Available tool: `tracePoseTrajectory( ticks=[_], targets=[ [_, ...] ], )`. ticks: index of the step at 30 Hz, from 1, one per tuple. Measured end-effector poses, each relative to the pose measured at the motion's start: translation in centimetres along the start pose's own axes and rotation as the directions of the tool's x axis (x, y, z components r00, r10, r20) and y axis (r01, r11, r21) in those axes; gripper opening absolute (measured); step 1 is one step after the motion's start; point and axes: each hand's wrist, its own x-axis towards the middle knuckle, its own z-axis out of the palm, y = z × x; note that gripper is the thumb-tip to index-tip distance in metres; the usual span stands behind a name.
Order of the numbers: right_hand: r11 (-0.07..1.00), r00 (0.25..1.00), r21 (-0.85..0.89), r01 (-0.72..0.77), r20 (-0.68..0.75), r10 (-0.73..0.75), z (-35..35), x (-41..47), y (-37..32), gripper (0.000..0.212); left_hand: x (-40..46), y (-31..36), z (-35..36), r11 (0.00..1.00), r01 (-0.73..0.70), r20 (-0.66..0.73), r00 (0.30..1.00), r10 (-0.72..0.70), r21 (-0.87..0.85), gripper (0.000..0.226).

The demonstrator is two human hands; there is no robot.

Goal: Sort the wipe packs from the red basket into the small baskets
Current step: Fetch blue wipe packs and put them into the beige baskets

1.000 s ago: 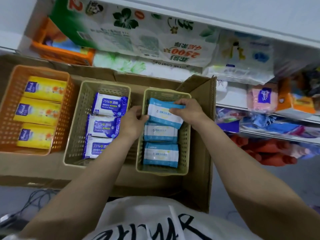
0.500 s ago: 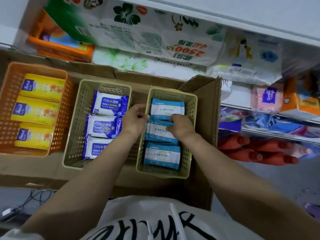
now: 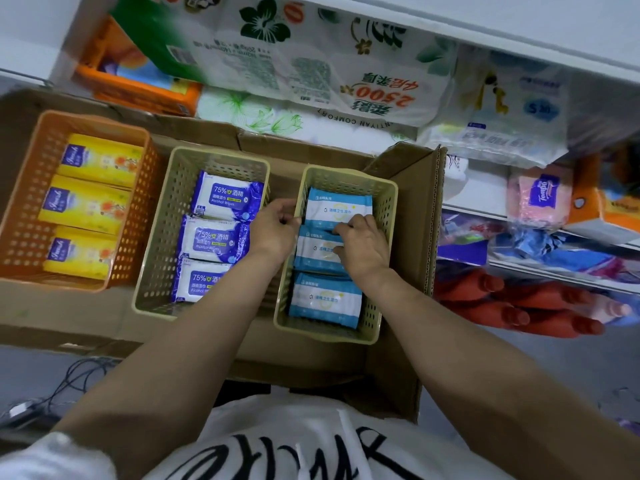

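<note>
Three small baskets stand in a row in a cardboard box. The orange basket (image 3: 27, 209) on the left holds three yellow packs (image 3: 86, 206). Three dark-blue alcohol wipe packs (image 3: 216, 240) lie in the middle beige basket (image 3: 156, 258). In the right beige basket (image 3: 384, 216) are three light-blue packs; the far one (image 3: 341, 207) lies flat. My left hand (image 3: 273, 230) curls its fingers at this basket's left rim. My right hand (image 3: 363, 247) pinches the far edge of the middle light-blue pack (image 3: 315, 256).
The cardboard box (image 3: 415, 237) has a raised flap right of the baskets. Behind it, shelves carry tissue bundles (image 3: 311, 64) and an orange carton (image 3: 138, 88). Pink tissue packs (image 3: 540, 199) and red items (image 3: 519, 306) sit on shelves to the right. Cables (image 3: 69, 379) lie on the floor at left.
The light-blue pack held over the right basket a second ago now lies at its far end. Both hands came nearer, onto the basket rim and the middle pack.
</note>
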Motion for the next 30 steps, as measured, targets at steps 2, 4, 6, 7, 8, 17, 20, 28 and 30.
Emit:
tracePoseTrajectory(
  ticks=[2,4,6,7,8,17,20,28,30],
  targets=[
    [1.0,1.0,-0.006,-0.007,0.03,0.007,-0.4,0.1,-0.1,0.042,-0.5,0.1,-0.5,1.0,-0.012,-0.015,1.0,0.012,0.0,0.035],
    [0.999,0.998,0.032,-0.029,0.054,0.027,-1.3,0.3,-0.1,0.042,-1.0,0.3,-1.5,0.999,-0.04,-0.031,0.999,0.04,0.017,0.037],
    [0.996,0.997,0.069,-0.057,0.055,0.053,-2.9,0.6,-0.5,0.042,-1.5,0.5,-3.3,0.996,-0.076,-0.044,0.996,0.078,0.045,0.037],
    [0.994,0.997,0.09,-0.068,0.049,0.064,-4.0,0.8,-0.8,0.042,-1.7,0.7,-4.4,0.993,-0.098,-0.05,0.994,0.101,0.067,0.036],
    [0.991,0.997,0.109,-0.074,0.044,0.07,-5.3,1.0,-1.3,0.042,-1.9,0.9,-5.6,0.988,-0.122,-0.056,0.99,0.127,0.093,0.035],
    [0.979,0.943,0.062,0.193,-0.286,-0.168,-19.6,-2.6,-14.4,0.043,-6.9,3.1,-23.6,0.784,-0.447,-0.191,0.804,0.563,0.431,0.037],
    [0.955,0.856,0.018,0.296,-0.45,-0.256,-21.2,-5.8,-22.0,0.044,-9.5,1.2,-31.6,0.709,-0.491,-0.238,0.711,0.662,0.506,0.04],
    [0.854,0.703,0.026,0.52,-0.581,-0.411,-16.3,-12.7,-42.6,0.046,-14.9,-8.7,-50.0,0.684,-0.451,-0.375,0.598,0.709,0.574,0.039],
    [0.84,0.704,0.041,0.541,-0.567,-0.426,-14.7,-12.8,-46.5,0.046,-15.2,-11.4,-53.3,0.694,-0.414,-0.384,0.612,0.691,0.589,0.039]
  ],
)
